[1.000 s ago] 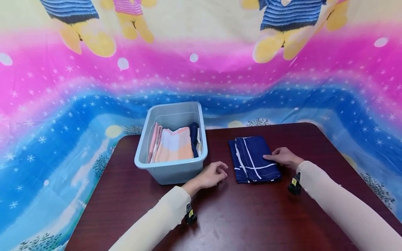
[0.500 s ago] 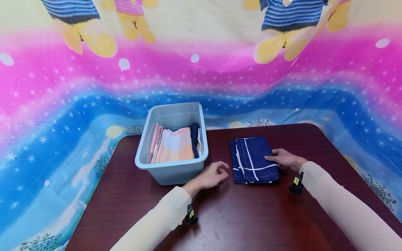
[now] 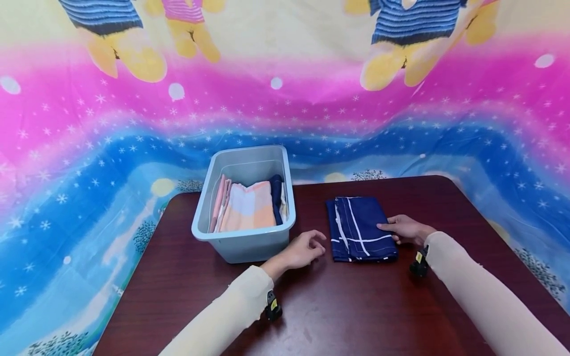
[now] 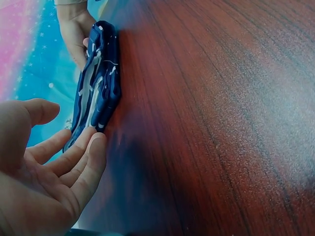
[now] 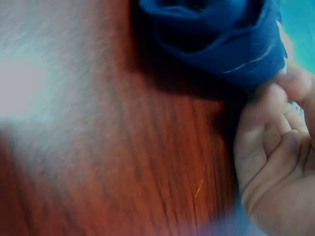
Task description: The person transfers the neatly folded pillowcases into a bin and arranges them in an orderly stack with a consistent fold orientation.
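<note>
A folded navy cloth (image 3: 362, 230) with white stripes lies flat on the table, right of the middle in the head view. My right hand (image 3: 407, 230) pinches its right edge, thumb on top and fingertips lower at the side. In the right wrist view, thumb and forefinger meet the cloth's layered edge (image 5: 221, 44). My left hand (image 3: 303, 249) hovers by the cloth's left side with loosely bent fingers and holds nothing. The left wrist view shows its fingertips (image 4: 98, 145) close to the cloth's folded end (image 4: 98, 83); whether they touch cannot be told there, but the head view shows a small gap.
A grey plastic bin (image 3: 249, 242) stands left of the cloth, just behind my left hand. Folded cloths in it include a peach and white one (image 3: 247, 205), pink ones and a navy one. The dark wooden table (image 3: 347, 311) ends at a printed backdrop (image 3: 311, 109).
My right hand has shifted slightly right and toward me along the cloth's edge, its fingers now showing more below the thumb. The cloth has barely moved. My left hand stays nearly where it was.
</note>
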`<state>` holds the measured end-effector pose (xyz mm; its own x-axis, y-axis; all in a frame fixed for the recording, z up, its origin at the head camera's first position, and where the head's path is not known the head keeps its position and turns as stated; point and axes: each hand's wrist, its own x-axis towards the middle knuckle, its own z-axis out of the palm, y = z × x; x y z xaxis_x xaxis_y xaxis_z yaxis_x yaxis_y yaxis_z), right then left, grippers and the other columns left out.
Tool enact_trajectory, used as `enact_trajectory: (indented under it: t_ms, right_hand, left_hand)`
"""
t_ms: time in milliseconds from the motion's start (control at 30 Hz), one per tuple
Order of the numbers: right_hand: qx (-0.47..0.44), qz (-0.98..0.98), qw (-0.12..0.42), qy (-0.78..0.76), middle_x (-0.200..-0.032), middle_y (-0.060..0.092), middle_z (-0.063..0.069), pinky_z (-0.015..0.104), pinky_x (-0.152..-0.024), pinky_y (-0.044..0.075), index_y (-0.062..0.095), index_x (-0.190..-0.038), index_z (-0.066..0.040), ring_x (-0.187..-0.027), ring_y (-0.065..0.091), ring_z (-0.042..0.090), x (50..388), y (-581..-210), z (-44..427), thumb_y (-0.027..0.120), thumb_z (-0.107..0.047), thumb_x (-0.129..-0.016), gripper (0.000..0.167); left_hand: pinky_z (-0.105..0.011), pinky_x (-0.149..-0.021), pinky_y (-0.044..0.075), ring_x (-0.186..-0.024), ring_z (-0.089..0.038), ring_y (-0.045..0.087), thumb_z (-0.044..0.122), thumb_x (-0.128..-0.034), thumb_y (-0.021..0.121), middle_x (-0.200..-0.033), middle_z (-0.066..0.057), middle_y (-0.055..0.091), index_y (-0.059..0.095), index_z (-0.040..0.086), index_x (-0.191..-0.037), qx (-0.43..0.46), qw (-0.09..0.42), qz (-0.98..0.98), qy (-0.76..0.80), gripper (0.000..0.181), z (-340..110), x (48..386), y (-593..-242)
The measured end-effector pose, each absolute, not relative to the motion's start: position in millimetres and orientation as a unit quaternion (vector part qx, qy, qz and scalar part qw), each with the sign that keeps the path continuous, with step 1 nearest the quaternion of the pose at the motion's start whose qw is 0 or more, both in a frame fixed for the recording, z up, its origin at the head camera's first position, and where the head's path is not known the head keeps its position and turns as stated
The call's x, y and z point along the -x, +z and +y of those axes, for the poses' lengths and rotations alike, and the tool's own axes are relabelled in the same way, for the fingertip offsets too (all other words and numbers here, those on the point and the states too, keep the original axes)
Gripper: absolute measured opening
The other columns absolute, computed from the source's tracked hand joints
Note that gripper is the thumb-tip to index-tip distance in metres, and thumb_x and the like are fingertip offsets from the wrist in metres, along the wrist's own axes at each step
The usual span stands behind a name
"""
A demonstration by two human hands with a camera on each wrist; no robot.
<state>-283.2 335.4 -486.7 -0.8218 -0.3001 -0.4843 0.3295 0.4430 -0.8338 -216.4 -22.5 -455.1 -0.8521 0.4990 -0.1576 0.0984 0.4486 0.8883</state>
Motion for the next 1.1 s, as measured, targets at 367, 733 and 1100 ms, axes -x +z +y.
enact_trajectory:
  t_ms: [367, 733, 1100]
  right_hand:
    - [-0.035, 0.759, 0.313, -0.57, -0.077, 0.068, -0.006, 0.022, -0.06, 0.046, 0.064, -0.122, -0.004, -0.058, 0.048, 0.007, 278, -493, 339, 0.055, -0.033, -0.105, 0.035]
    - [-0.029, 0.772, 0.307, -0.556, -0.073, 0.065, -0.007, 0.025, -0.063, 0.049, 0.059, -0.129, 0.001, -0.057, 0.049, 0.008, 281, -493, 340, 0.055, -0.036, -0.104, 0.044]
    - [-0.029, 0.768, 0.314, -0.558, -0.075, 0.066, -0.006, 0.024, -0.063, 0.048, 0.058, -0.13, 0.002, -0.058, 0.049, 0.008, 284, -488, 337, 0.054, -0.032, -0.106, 0.042]
  left_hand:
    - [-0.024, -0.059, 0.048, -0.089, -0.04, 0.069, 0.006, -0.0985, 0.057, -0.103, -0.014, 0.072, 0.059, -0.001, -0.13, -0.182, 0.203, 0.83, 0.487, 0.033, -17, 216, -463]
    - [-0.028, -0.054, 0.049, -0.085, -0.044, 0.067, 0.006, -0.0981, 0.059, -0.1, -0.017, 0.07, 0.057, -0.002, -0.129, -0.164, 0.185, 0.828, 0.504, 0.033, -5, 229, -462]
    - [-0.035, -0.09, 0.052, -0.1, -0.023, 0.065, 0.012, -0.0946, 0.064, -0.111, -0.013, 0.07, 0.058, 0.007, -0.131, -0.128, 0.105, 0.876, 0.454, 0.037, 11, 247, -470]
